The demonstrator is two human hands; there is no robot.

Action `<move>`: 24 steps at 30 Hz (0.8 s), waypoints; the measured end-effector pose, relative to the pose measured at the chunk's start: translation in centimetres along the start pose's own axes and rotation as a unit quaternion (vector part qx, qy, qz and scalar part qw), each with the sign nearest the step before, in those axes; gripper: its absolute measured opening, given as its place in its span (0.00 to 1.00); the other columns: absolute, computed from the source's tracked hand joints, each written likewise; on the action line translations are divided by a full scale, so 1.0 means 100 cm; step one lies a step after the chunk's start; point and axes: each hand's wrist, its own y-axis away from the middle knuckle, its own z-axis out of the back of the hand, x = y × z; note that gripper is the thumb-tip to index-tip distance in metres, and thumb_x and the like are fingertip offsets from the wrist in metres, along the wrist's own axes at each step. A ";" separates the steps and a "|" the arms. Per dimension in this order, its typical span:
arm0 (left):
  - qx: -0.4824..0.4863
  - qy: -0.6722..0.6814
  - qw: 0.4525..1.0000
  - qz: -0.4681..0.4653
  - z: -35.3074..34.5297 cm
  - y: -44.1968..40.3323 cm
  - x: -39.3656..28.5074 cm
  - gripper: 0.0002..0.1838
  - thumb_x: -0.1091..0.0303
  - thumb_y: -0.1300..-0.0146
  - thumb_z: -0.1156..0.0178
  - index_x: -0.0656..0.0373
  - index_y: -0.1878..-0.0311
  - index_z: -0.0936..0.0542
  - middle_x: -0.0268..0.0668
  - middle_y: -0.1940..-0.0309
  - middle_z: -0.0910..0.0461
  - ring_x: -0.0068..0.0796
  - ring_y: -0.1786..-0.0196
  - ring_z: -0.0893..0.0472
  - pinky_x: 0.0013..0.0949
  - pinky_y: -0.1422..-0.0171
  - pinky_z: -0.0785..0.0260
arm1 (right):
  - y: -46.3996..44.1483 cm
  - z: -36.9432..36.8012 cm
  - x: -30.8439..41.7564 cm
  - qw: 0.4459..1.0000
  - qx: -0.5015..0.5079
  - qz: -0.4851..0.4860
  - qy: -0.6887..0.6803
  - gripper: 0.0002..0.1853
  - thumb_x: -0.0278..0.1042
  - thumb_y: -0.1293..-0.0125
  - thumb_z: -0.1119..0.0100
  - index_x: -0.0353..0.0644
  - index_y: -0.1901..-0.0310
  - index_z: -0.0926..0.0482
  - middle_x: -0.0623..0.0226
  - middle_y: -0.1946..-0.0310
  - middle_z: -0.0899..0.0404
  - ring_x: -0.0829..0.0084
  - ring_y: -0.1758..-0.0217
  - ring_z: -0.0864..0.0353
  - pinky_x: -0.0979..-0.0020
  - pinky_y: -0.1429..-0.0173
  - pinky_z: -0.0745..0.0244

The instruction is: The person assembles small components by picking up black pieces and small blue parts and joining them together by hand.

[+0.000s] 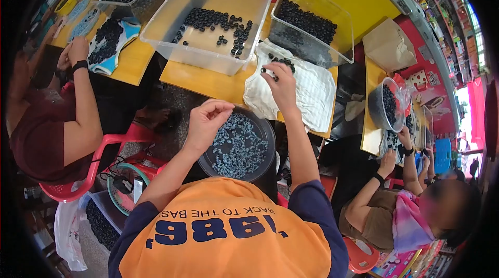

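My right hand is over a white cloth on the table, thumb and finger closed on a small black round piece. Just beyond it, a small heap of similar black pieces lies on the cloth. My left hand is pinched shut above the edge of a round dark basin; whatever is between its fingertips is too small to make out. Many small blue-grey ring-like pieces cover the bottom of the basin, which is at my lap.
A clear bin with scattered black pieces stands ahead, with another fuller bin to its right. On the left, a person's hands are near a blue-edged cloth. At right, another person's hand touches a bowl of black pieces.
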 end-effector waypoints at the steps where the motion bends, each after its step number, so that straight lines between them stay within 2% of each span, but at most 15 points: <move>1: 0.003 0.031 0.999 0.033 0.001 0.004 0.004 0.06 0.80 0.39 0.40 0.64 0.59 0.17 0.34 0.61 0.17 0.18 0.61 0.20 0.21 0.55 0.28 | 0.005 0.014 0.019 0.985 0.030 -0.105 -0.132 0.10 0.26 0.48 0.33 0.42 0.62 0.16 0.69 0.61 0.20 0.71 0.59 0.27 0.69 0.54 0.33; 2: -0.002 0.033 0.999 0.036 0.001 0.007 0.006 0.06 0.80 0.39 0.40 0.64 0.59 0.17 0.34 0.61 0.17 0.18 0.61 0.20 0.21 0.55 0.28 | 0.014 0.022 0.032 0.941 0.060 -0.208 -0.259 0.11 0.24 0.46 0.34 0.41 0.59 0.17 0.69 0.61 0.19 0.75 0.62 0.26 0.73 0.56 0.32; 4: -0.003 0.155 0.984 0.093 -0.006 0.011 0.008 0.05 0.79 0.39 0.39 0.64 0.60 0.18 0.36 0.64 0.17 0.20 0.62 0.20 0.23 0.55 0.26 | 0.041 0.026 0.049 0.883 0.066 -0.270 -0.378 0.13 0.23 0.42 0.37 0.39 0.54 0.18 0.71 0.63 0.18 0.81 0.66 0.27 0.79 0.60 0.32; 5: -0.006 0.156 0.983 0.097 -0.009 0.012 0.007 0.05 0.79 0.39 0.39 0.64 0.60 0.18 0.36 0.64 0.17 0.20 0.62 0.20 0.23 0.55 0.26 | 0.052 0.028 0.061 0.828 0.048 -0.316 -0.461 0.13 0.23 0.41 0.38 0.37 0.54 0.18 0.72 0.64 0.19 0.83 0.65 0.27 0.81 0.59 0.32; 6: 0.011 0.208 0.969 0.133 -0.012 0.013 0.004 0.07 0.77 0.39 0.39 0.64 0.57 0.19 0.36 0.62 0.17 0.21 0.60 0.19 0.24 0.55 0.26 | 0.063 0.030 0.068 0.798 0.063 -0.321 -0.506 0.13 0.22 0.41 0.37 0.35 0.54 0.19 0.69 0.60 0.19 0.81 0.60 0.26 0.80 0.55 0.31; 8: 0.043 0.306 0.928 0.206 -0.014 0.016 0.002 0.12 0.75 0.37 0.39 0.64 0.51 0.22 0.37 0.57 0.18 0.24 0.58 0.18 0.25 0.54 0.25 | 0.075 0.029 0.087 0.829 0.052 -0.224 -0.510 0.15 0.23 0.43 0.36 0.37 0.52 0.18 0.66 0.53 0.20 0.75 0.53 0.24 0.75 0.48 0.30; 9: 0.052 0.349 0.907 0.230 -0.014 0.017 0.009 0.13 0.74 0.37 0.39 0.62 0.49 0.23 0.35 0.59 0.18 0.25 0.58 0.17 0.27 0.53 0.24 | 0.081 0.032 0.095 0.824 0.056 -0.237 -0.511 0.15 0.23 0.43 0.36 0.37 0.52 0.18 0.66 0.53 0.20 0.75 0.53 0.24 0.75 0.48 0.30; 11: 0.067 0.379 0.893 0.233 -0.006 0.023 0.023 0.13 0.74 0.37 0.39 0.62 0.50 0.23 0.34 0.60 0.18 0.25 0.58 0.17 0.28 0.53 0.23 | 0.083 0.038 0.107 0.932 0.117 -0.141 -0.311 0.18 0.25 0.45 0.34 0.40 0.50 0.19 0.64 0.48 0.22 0.67 0.46 0.25 0.69 0.41 0.32; 12: 0.086 0.411 0.881 0.220 -0.003 0.027 0.028 0.12 0.74 0.37 0.39 0.61 0.50 0.23 0.34 0.61 0.19 0.26 0.58 0.17 0.28 0.53 0.23 | 0.082 0.043 0.114 0.931 0.119 -0.149 -0.311 0.18 0.25 0.45 0.34 0.40 0.50 0.19 0.64 0.48 0.22 0.67 0.46 0.25 0.69 0.41 0.32; 14: 0.067 0.417 0.874 0.238 0.007 0.036 0.029 0.10 0.74 0.37 0.39 0.60 0.52 0.22 0.35 0.62 0.18 0.25 0.60 0.17 0.28 0.55 0.22 | 0.079 0.051 0.124 0.949 0.120 -0.100 -0.274 0.20 0.26 0.47 0.33 0.44 0.49 0.19 0.63 0.48 0.22 0.63 0.47 0.24 0.68 0.42 0.31; 16: 0.045 0.419 0.874 0.240 0.025 0.043 0.035 0.08 0.73 0.35 0.42 0.59 0.53 0.21 0.35 0.64 0.17 0.23 0.63 0.17 0.28 0.57 0.21 | 0.088 0.052 0.124 0.901 0.149 -0.220 -0.344 0.18 0.29 0.45 0.33 0.42 0.50 0.18 0.63 0.53 0.19 0.68 0.52 0.22 0.69 0.46 0.29; 17: 0.024 0.426 0.877 0.222 0.036 0.046 0.038 0.08 0.73 0.35 0.41 0.60 0.54 0.20 0.37 0.66 0.17 0.23 0.66 0.17 0.27 0.60 0.21 | 0.095 0.054 0.120 0.914 0.175 -0.208 -0.302 0.16 0.29 0.45 0.33 0.41 0.53 0.17 0.65 0.55 0.19 0.67 0.55 0.22 0.68 0.49 0.29; 19: 0.000 0.438 0.880 0.185 0.064 0.049 0.056 0.08 0.73 0.36 0.40 0.62 0.54 0.20 0.38 0.65 0.17 0.24 0.65 0.17 0.27 0.58 0.20 | 0.113 0.052 0.117 0.924 0.203 -0.193 -0.261 0.13 0.29 0.44 0.34 0.41 0.56 0.17 0.66 0.58 0.18 0.66 0.58 0.22 0.67 0.51 0.29; 21: -0.027 0.455 0.875 0.160 0.089 0.051 0.071 0.09 0.73 0.36 0.40 0.62 0.53 0.20 0.39 0.63 0.17 0.25 0.64 0.16 0.28 0.56 0.20 | 0.129 0.049 0.119 0.949 0.254 -0.074 -0.169 0.07 0.28 0.45 0.34 0.42 0.63 0.16 0.68 0.63 0.19 0.65 0.61 0.24 0.66 0.55 0.31; 24: -0.043 0.504 0.854 0.124 0.114 0.053 0.086 0.12 0.73 0.35 0.41 0.63 0.49 0.22 0.41 0.60 0.18 0.27 0.59 0.17 0.29 0.52 0.21 | 0.148 0.035 0.122 0.970 0.214 -0.036 -0.111 0.05 0.28 0.46 0.33 0.44 0.66 0.16 0.70 0.67 0.21 0.65 0.61 0.25 0.65 0.55 0.34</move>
